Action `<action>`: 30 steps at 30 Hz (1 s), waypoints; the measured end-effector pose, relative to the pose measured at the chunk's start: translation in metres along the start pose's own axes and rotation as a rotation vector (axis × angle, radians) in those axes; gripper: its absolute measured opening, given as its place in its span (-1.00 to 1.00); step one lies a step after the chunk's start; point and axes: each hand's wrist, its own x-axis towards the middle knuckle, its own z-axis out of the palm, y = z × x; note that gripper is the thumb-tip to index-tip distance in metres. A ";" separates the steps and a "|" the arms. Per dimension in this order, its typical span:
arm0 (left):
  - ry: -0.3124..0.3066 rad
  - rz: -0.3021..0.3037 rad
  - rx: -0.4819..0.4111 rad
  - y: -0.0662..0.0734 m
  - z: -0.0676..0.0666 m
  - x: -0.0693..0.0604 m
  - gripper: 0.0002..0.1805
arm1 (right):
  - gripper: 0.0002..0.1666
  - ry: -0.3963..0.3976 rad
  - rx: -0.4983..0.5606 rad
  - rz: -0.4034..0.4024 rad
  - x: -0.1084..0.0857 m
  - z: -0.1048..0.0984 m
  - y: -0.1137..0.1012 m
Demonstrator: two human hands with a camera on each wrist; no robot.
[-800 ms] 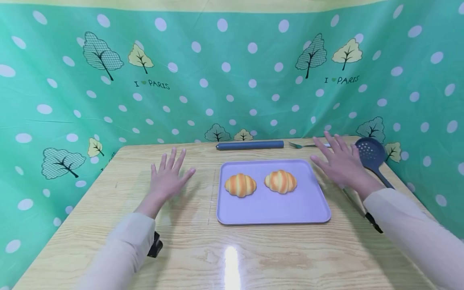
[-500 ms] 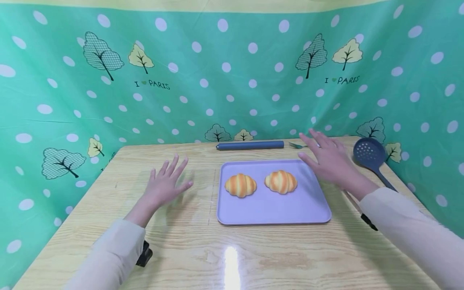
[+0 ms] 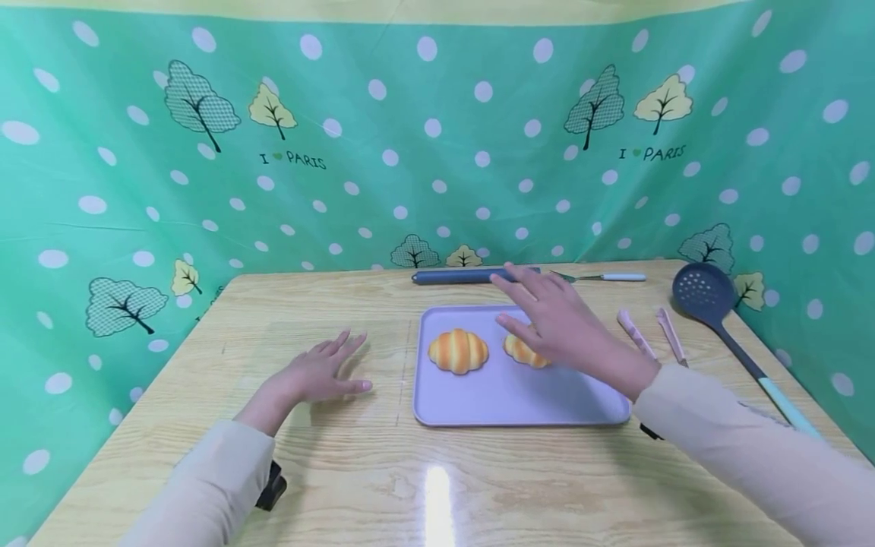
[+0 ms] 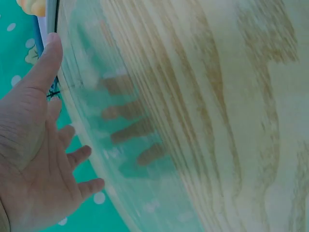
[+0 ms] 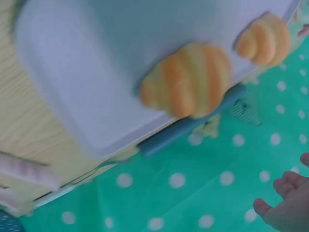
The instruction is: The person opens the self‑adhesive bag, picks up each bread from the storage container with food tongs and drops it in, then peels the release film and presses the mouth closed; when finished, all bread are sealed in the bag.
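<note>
My right hand (image 3: 554, 319) hovers over the right side of a purple tray (image 3: 492, 399), fingers spread and holding nothing. It partly covers the right croissant (image 3: 521, 352) in the head view; the right wrist view shows that croissant (image 5: 190, 79) whole. The left croissant (image 3: 458, 351) lies beside it on the tray. To the left of the tray, my left hand (image 3: 317, 376) is held above the table with fingers extended and nothing in them. Below that hand lies a faint clear flat sheet (image 3: 383, 357), glossy in the left wrist view, with the fingers reflected in it.
A dark blue rod (image 3: 458, 277) lies along the table's back edge, with a white-handled fork (image 3: 622, 277) right of it. Two pink-handled utensils, one handle (image 3: 636, 334) nearer the tray, lie right of it. A dark slotted skimmer (image 3: 704, 292) rests at the far right.
My right hand has moved left, from beside the tray to over the right croissant, uncovering the fork handle and pink handles. My left hand has dropped lower, toward the table.
</note>
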 end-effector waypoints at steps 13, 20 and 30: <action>-0.045 -0.027 -0.006 -0.010 0.004 0.002 0.11 | -0.28 -0.047 0.082 -0.109 0.028 0.021 -0.056; -0.067 -0.063 -0.006 -0.009 -0.002 0.007 0.10 | -0.30 -0.095 0.137 -0.116 0.044 0.034 -0.082; -0.057 -0.050 0.019 -0.019 -0.006 0.015 0.09 | -0.26 -0.218 0.205 -0.078 0.067 0.054 -0.113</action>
